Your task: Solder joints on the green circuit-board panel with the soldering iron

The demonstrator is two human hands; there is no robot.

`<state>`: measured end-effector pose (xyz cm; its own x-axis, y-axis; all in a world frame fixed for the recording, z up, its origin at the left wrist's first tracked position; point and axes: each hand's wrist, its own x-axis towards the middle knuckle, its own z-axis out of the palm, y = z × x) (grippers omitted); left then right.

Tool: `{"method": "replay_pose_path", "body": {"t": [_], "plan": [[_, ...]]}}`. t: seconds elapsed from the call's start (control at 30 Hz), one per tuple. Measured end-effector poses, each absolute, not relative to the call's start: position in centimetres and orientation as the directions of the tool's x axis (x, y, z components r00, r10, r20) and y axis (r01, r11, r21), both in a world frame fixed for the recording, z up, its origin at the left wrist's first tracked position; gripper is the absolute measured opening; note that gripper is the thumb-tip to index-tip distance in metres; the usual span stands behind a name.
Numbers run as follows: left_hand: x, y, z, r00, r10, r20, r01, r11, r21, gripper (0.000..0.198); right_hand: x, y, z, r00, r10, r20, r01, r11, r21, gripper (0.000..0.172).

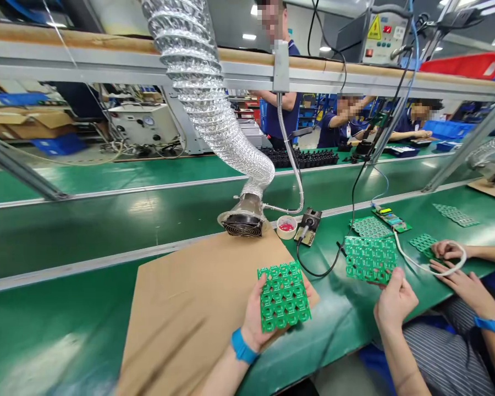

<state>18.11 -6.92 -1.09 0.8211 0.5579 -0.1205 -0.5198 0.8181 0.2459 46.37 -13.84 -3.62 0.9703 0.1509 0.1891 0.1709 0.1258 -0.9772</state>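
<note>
My left hand, with a blue band on its wrist, grips a green circuit board panel over the cardboard sheet. Its fingers wrap behind the panel and show at the right edge. Farther right, my right hand pinches a second green circuit board panel at its lower right corner, thumb in front. That panel is tilted up above the green bench mat. Both panels carry rows of small round board sections. The fingers behind the second panel are mostly hidden.
A fume hose with a fan hood hangs over the cardboard. Beyond lie a red-filled tub, a black stand, cables and another board panel. At right, a co-worker's hands hold a white cable near boards.
</note>
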Motion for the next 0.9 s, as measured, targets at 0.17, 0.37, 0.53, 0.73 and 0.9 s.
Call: {"method": "replay_pose_path", "body": {"t": [0.17, 0.37, 0.53, 0.73, 0.9], "plan": [[18.0, -6.9, -1.4, 0.833, 0.543, -0.104, -0.506, 0.825, 0.252, 0.072, 41.5, -15.0, -2.7, 0.935, 0.351, -0.045, -0.158, 0.302, -0.940, 0.047], [18.0, -6.8, -1.2, 0.849, 0.520, -0.093, -0.481, 0.835, 0.267, 0.075, 38.8, -15.8, -1.2, 0.803, 0.576, -0.152, -0.319, 0.200, -0.926, 0.038], [17.7, -6.8, -2.1, 0.790, 0.582, -0.191, -0.529, 0.805, 0.268, 0.056, 37.9, -15.7, -1.1, 0.768, 0.621, -0.157, -0.313, 0.149, -0.938, 0.037], [17.6, -6.8, -2.8, 0.796, 0.590, -0.138, -0.550, 0.799, 0.242, 0.057, 37.8, -15.5, -1.9, 0.763, 0.626, -0.158, -0.310, 0.140, -0.940, 0.041], [17.6, -6.8, -2.8, 0.839, 0.544, 0.003, -0.534, 0.822, 0.196, 0.063, 37.7, -15.3, -2.7, 0.715, 0.680, -0.162, -0.343, 0.139, -0.929, 0.048]]}}
